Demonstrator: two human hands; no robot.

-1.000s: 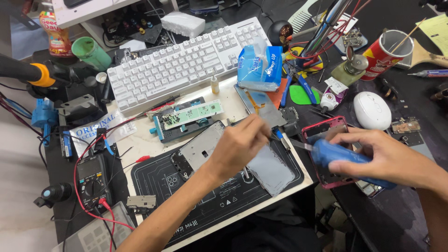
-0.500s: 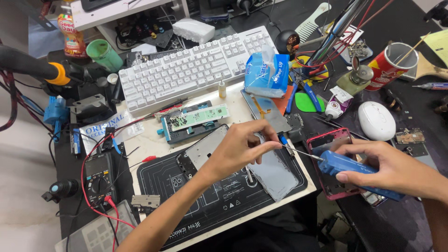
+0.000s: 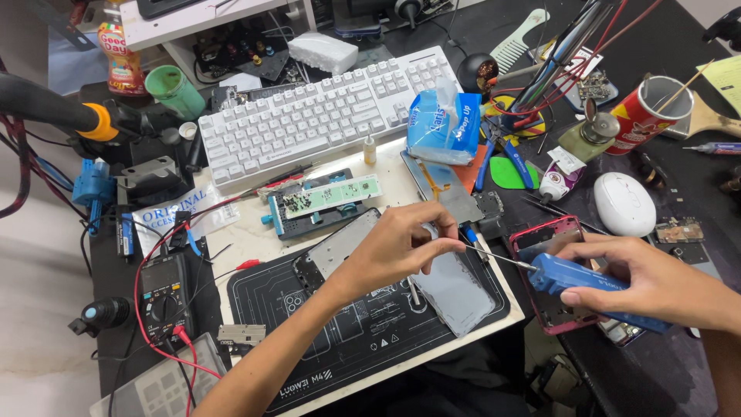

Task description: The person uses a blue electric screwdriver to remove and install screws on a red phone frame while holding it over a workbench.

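Cluttered repair bench: phone already open on black mat (image 3: 363,340). Left hand (image 3: 390,251) pinches something small at driver tip; right hand (image 3: 656,282) fingers wrapped around blue electric screwdriver (image 3: 594,287). Pink phone frame (image 3: 552,278) beneath, reassembly pending.

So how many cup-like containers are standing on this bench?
2: a green cup at the back left beside the keyboard, and a red can holding sticks at the back right. Clutter may hide others.
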